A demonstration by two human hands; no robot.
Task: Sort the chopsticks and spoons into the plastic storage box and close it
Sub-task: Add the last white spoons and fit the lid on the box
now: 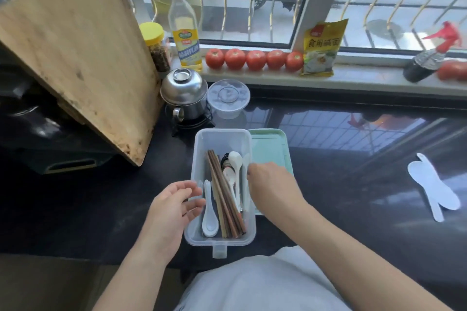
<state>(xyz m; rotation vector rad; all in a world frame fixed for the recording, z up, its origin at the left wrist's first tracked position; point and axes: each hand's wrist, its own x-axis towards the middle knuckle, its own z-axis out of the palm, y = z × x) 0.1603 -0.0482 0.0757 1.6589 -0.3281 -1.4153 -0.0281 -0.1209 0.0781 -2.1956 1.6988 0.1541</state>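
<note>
Standing open on the dark counter (328, 222), the plastic storage box (222, 139) contains chopsticks (225, 199) and spoons (209, 219); its green lid (270, 149) lies touching its right side. The left hand (171, 212) rests relaxed against the box's left wall. The right hand (273, 182) is at the right rim; its grip cannot be determined.

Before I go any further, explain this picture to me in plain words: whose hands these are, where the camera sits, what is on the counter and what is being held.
There is one picture, from a camera worn on a person's head, looking down at their own two bare hands. No machine is involved.

On the dark counter lies a clear plastic storage box, open. Inside it are brown chopsticks and white spoons. Its pale green lid lies beside it on the right.

The left hand rests with relaxed fingers at the box's left wall and holds nothing. The right hand reaches over the right wall; its fingertips are hidden, so whether it holds anything cannot be told.

A white rice paddle lies apart, far right.
</note>
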